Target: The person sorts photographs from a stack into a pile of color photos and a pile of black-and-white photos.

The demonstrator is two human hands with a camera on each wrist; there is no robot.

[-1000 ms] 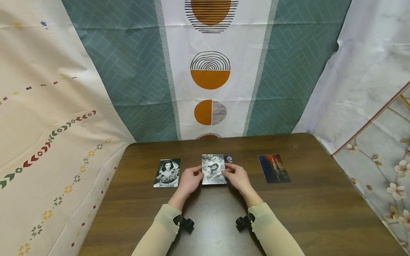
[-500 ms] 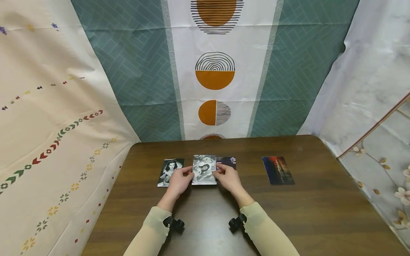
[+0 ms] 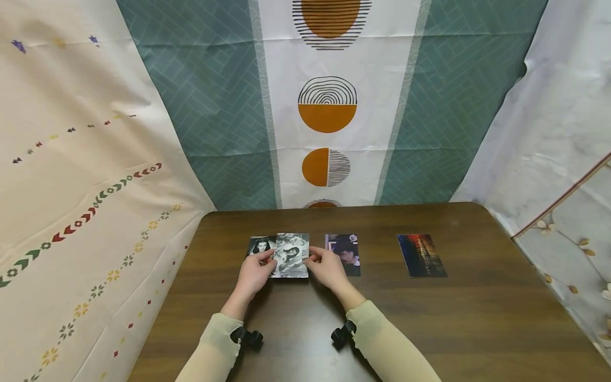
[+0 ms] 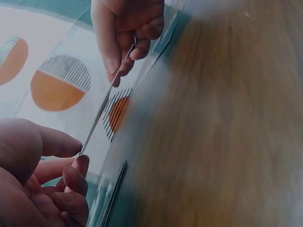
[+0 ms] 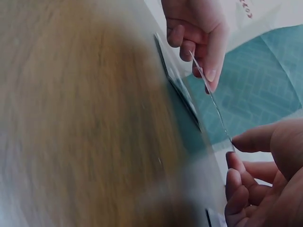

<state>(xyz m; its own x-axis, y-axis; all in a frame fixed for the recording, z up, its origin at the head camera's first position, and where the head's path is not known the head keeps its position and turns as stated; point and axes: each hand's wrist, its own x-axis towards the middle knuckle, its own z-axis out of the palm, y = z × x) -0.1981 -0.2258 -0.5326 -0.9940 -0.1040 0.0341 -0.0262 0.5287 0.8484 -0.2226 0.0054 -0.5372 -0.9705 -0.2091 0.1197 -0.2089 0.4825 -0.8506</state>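
My left hand (image 3: 252, 275) and right hand (image 3: 329, 268) pinch opposite side edges of a black-and-white photo card (image 3: 292, 255). Both wrist views show that card edge-on, a thin line (image 4: 98, 113) between the thumbs and fingers, raised off the tabletop. Behind it, partly covered, a second black-and-white photo card (image 3: 261, 244) with a dark-haired figure lies on the table. To the right of the held card lies a purple-toned photo card (image 3: 351, 253), its lower left part hidden behind my right hand.
A dark blue and orange photo card (image 3: 422, 257) lies farther right on the brown wooden table (image 3: 487, 313). Patterned cloth (image 3: 229, 106) hangs behind the table's far edge, with more cloth at both sides. Each wrist carries a small black camera (image 3: 343, 335).
Both hands have carried the held photo card leftward, from in front of the purple-toned card to partly over the left black-and-white card. The purple-toned card has come into view.
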